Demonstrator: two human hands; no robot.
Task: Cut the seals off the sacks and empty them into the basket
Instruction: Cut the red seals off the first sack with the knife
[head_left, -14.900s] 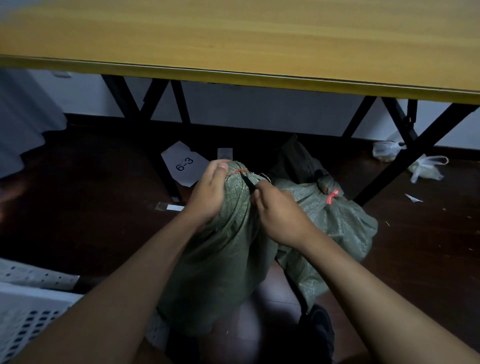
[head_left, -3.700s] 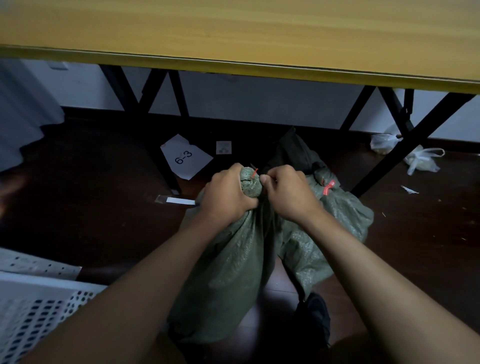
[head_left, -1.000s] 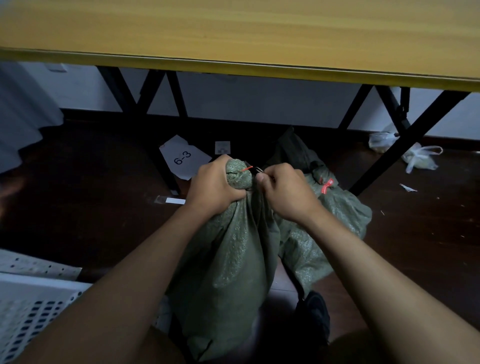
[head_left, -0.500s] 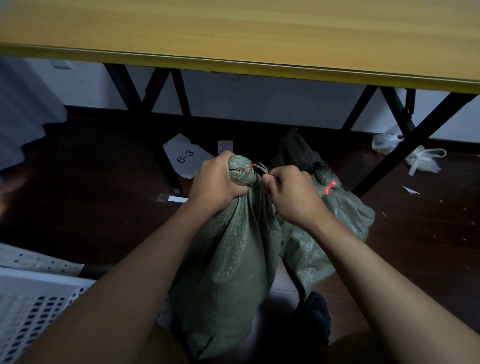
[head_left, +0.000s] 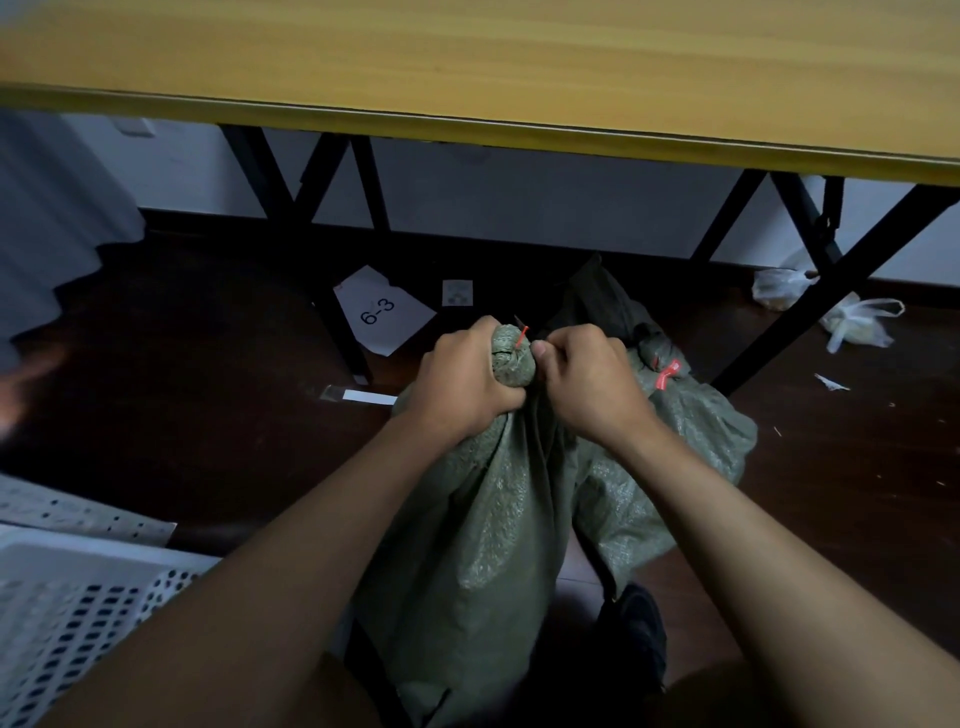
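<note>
**First:** Dark wooden floor (head_left: 208, 405) runs under everything, and nearest the person, at the lower left, sits the white perforated basket (head_left: 67, 597). How do the hands stand?

**Second:** Both are closed at the neck of the near sack (head_left: 467, 519), which stands upright between the forearms. The left hand (head_left: 462, 384) is wrapped round the bunched green weave just below the tie. The right hand (head_left: 587, 384) is curled tight against the neck from the other side; a dark tip shows above the knot, perhaps a blade, but what the fingers hold cannot be made out.

**First:** And the seal?

**Second:** The red seal (head_left: 521, 339) still pokes up from the gathered top, so the step looks like cutting the first seal, not yet finished. Nothing has gone into the basket from this sack.

**First:** What comes after?

**Second:** Probably a firm cut through the tie with the left hand's fingers kept off it, then loosening the mouth and swinging the sack left over the basket.

**First:** Further back?

**Second:** A second sack (head_left: 691, 431) lies just behind, touching the first, its own red tag (head_left: 667, 374) intact. Beyond lie a paper marked 6-3 (head_left: 382, 312) and the black legs of the desk (head_left: 519, 67).
</note>
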